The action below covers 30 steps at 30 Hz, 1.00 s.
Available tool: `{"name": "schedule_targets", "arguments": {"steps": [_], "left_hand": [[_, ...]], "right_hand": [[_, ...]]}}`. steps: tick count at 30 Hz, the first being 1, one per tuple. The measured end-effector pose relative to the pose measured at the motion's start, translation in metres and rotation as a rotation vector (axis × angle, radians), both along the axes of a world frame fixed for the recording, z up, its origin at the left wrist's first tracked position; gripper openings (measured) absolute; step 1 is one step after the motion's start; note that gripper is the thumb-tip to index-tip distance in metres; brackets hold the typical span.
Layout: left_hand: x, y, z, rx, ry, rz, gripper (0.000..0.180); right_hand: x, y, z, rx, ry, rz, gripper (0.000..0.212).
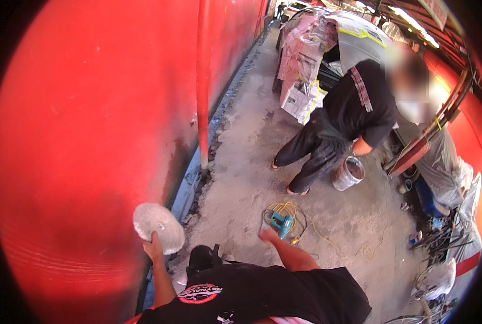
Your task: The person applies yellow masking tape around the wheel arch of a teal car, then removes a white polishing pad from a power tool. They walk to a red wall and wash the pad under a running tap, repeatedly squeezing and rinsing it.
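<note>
My left hand [153, 246] grips the lower edge of a round whitish disc [159, 229] with a rough surface, close to the red wall. What the disc is, I cannot make out. My right hand [268, 236] reaches forward over the floor, its fingers blurred. Just beyond it lies a teal drill-shaped power tool [282, 224] with a yellow cord [289, 207] coiled around it. Whether my right hand touches the tool, I cannot tell.
A co-worker [338, 119] in black bends over a grey bucket [349, 173] ahead. Beyond stands a car masked with paper [306, 59]. The red wall [100, 108] with a vertical pipe [203, 86] runs along the left. Clutter and covered objects [440, 162] line the right.
</note>
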<state>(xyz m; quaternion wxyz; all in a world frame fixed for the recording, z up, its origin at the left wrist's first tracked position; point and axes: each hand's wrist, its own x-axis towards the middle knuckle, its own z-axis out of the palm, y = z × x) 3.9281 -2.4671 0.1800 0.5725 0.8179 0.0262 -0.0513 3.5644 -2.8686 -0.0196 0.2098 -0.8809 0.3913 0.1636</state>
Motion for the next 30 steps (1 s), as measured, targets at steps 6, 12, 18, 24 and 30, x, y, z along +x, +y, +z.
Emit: {"name": "schedule_targets", "arguments": {"steps": [6,12,18,24,30], "left_hand": [[0.058,-0.063,-0.068,0.091,-0.034,0.276,0.072],[0.180,-0.207,-0.113,-0.009,0.100,0.114,0.072],[0.248,-0.316,-0.053,0.206,0.203,0.257,0.075],[0.326,-0.394,-0.145,0.139,0.226,0.318,0.075],[0.379,-0.471,-0.247,0.092,0.226,0.305,0.070]], "right_hand": [[0.300,-0.098,0.206,0.080,-0.628,0.016,0.036],[0.390,-0.200,0.147,0.060,-0.458,0.085,0.041],[0.447,-0.283,0.115,0.600,-0.422,-0.485,0.060],[0.602,-0.488,0.002,0.748,-0.580,-0.642,0.043],[0.805,-0.502,0.008,1.054,-0.824,-0.223,0.045]]}}
